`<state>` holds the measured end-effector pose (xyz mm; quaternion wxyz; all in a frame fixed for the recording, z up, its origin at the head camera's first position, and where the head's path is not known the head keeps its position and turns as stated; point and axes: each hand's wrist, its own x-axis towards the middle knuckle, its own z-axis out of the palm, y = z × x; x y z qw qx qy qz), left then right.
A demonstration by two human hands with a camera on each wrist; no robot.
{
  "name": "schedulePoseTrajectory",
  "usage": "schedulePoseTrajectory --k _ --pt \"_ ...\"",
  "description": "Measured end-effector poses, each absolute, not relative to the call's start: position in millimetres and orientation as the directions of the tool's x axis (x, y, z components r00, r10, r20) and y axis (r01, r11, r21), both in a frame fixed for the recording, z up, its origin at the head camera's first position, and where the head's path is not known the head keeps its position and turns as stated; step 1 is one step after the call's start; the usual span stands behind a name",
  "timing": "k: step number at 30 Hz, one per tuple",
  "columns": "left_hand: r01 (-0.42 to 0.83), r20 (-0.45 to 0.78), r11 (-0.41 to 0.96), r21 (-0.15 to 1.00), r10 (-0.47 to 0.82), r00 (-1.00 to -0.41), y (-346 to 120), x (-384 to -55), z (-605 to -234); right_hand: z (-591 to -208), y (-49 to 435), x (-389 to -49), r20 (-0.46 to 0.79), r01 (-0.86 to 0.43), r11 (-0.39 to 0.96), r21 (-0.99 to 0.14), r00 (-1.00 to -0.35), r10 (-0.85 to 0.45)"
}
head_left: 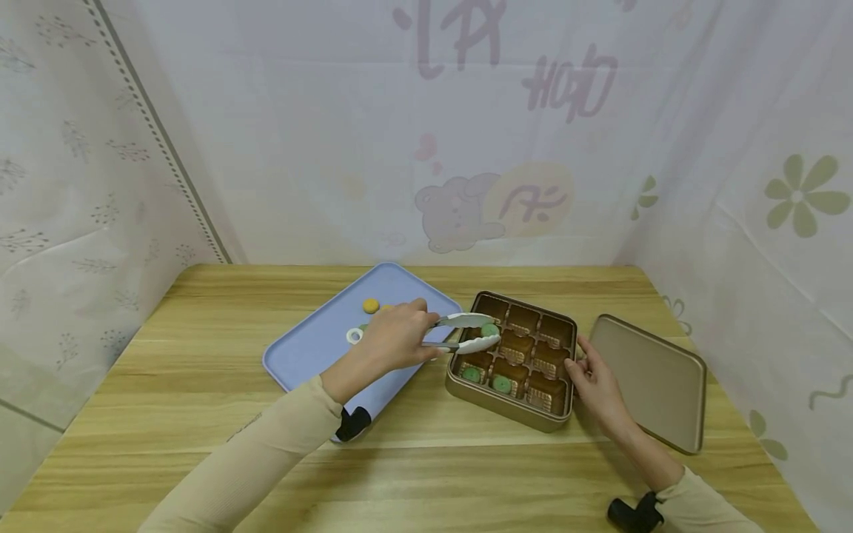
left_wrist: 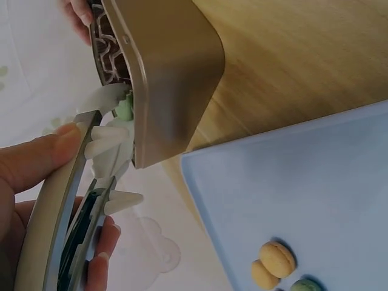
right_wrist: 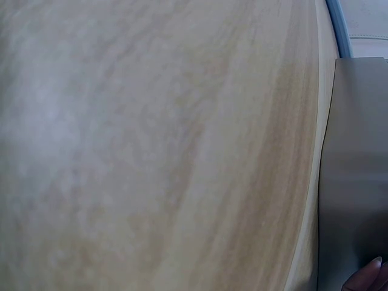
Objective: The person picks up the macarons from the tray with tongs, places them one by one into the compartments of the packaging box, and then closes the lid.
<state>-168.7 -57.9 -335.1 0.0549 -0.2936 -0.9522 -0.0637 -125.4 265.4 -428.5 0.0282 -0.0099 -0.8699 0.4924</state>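
My left hand [head_left: 393, 337] holds a pair of tongs [left_wrist: 51, 212] with white scalloped tips. Between those tips is a green macaron [head_left: 489, 330], over a left compartment of a bronze square tin [head_left: 513, 407]. Inside the tin is a brown divided insert; a green macaron [head_left: 471, 374] and another green macaron [head_left: 502, 384] lie in its front row. My right hand [head_left: 600, 385] grips the tin's right side at the rim; the right wrist view catches only a fingertip [right_wrist: 364, 276] against the tin wall.
Left of the tin lies a blue tray [head_left: 313, 348], partly behind my left arm. On it are yellow macarons [left_wrist: 277, 259], a green macaron [left_wrist: 306, 285] and a white ring [head_left: 355, 336]. The tin's lid [head_left: 653, 381] lies flat on the right. Patterned cloth hangs behind the wooden table [head_left: 413, 481].
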Motion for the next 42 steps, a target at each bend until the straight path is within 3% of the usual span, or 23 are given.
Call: schedulePoseTrajectory --k 26,42 --pt "0.557 0.11 0.825 0.098 0.547 -0.83 -57.2 -168.7 -334.6 -432.6 267.0 -126.0 0.053 -0.026 0.514 -0.857 -0.998 0.038" --pt "0.489 0.244 0.808 0.328 0.428 -0.871 -97.3 -150.3 -352.8 -433.6 268.0 -126.7 0.029 -0.007 0.496 -0.868 -0.999 0.036"
